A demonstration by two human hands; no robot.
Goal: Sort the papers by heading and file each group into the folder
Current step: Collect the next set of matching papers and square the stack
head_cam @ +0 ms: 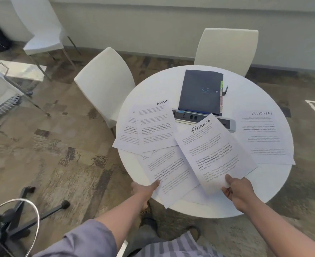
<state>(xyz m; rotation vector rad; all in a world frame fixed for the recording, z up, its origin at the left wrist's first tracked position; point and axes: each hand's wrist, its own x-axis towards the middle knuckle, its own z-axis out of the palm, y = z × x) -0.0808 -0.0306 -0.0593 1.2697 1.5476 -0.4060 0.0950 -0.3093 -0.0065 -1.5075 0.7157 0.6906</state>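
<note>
Right now your right hand (237, 190) pinches the near edge of the sheet headed FINANCE (215, 154), thumb on top and the other fingers curled beneath it, so the page slants up and away from your wrist across the round white table (275, 184). Your left hand (146, 188) pinches the near-left edge of another printed sheet (168, 175) the same way; its heading is hidden under the FINANCE page, which overlaps its right side. Beyond your left hand lies a loose pile of papers (149, 128), the top one headed ADMIN, fanned out and hanging slightly past the table's rim. Beyond and to the outside of your right hand a single ADMIN sheet (264, 136) lies flat, apart from the page you hold. Straight ahead, past both hands and the FINANCE sheet's far corner, the dark folder (199, 93) lies closed with coloured tabs showing along its right edge; whether any papers are inside it, you cannot tell. Its near edge rests on a white power strip (229, 123) set into the tabletop. Two white chairs (104, 84) stand at the table's far side.
</note>
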